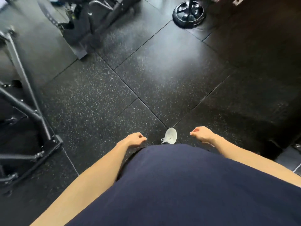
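Note:
I look straight down at a black speckled rubber floor (146, 82). My left hand (136, 139) hangs in front of my navy shirt with its fingers loosely curled, and it holds nothing. My right hand (201, 133) hangs the same way on the other side, also with nothing in it. Between the two hands the toe of a white shoe (170, 135) shows on the floor.
A black steel equipment frame (27, 98) runs along the left edge. Another dark machine base (78, 30) stands at the top left. A round black weight plate on a post (189, 13) sits at the top right. A dark raised mat (263, 88) lies at right.

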### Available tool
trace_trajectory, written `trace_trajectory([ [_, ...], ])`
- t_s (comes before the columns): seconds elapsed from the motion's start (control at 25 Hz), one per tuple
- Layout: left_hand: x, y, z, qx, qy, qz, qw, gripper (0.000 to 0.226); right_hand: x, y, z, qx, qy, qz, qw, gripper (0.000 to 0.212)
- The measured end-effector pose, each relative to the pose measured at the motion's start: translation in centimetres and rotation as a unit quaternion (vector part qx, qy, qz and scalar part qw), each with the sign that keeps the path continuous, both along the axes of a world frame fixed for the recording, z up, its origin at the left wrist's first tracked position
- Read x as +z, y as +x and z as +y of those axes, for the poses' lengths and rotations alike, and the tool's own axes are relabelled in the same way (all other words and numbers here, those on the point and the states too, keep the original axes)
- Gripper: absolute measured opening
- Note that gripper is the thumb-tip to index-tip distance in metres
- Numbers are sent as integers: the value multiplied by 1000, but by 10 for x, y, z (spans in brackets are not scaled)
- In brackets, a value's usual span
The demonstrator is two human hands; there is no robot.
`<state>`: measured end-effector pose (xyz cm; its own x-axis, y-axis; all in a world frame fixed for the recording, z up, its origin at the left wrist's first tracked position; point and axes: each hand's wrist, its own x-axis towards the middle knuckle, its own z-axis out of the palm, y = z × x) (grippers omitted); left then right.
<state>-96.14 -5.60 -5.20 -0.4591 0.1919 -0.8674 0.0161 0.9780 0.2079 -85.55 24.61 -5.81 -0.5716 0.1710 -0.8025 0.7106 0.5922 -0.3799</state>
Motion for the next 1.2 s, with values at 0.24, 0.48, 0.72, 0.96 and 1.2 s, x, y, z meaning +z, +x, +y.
trace_trajectory([
  [0.24, 14, -178, 118, -42, 35, 31, 998, 31, 17, -137, 97, -132, -29, 16, 991, 31],
  [0.48, -1, -359, 266, -171, 20, 4, 985, 33, -10, -265, 202, -238, -38, -17, 970, 24],
  [0.72, 12, -519, 419, -257, 21, 23, 966, 37, 4, -385, 320, -298, -19, -13, 954, 19],
  [0.96, 22, -629, 584, -320, 9, 0, 947, 41, 17, -476, 452, -369, 1, 19, 929, 21],
  [1.2, 6, -693, 788, -342, 20, 31, 939, 40, -4, -534, 633, -370, -1, -12, 929, 23],
])
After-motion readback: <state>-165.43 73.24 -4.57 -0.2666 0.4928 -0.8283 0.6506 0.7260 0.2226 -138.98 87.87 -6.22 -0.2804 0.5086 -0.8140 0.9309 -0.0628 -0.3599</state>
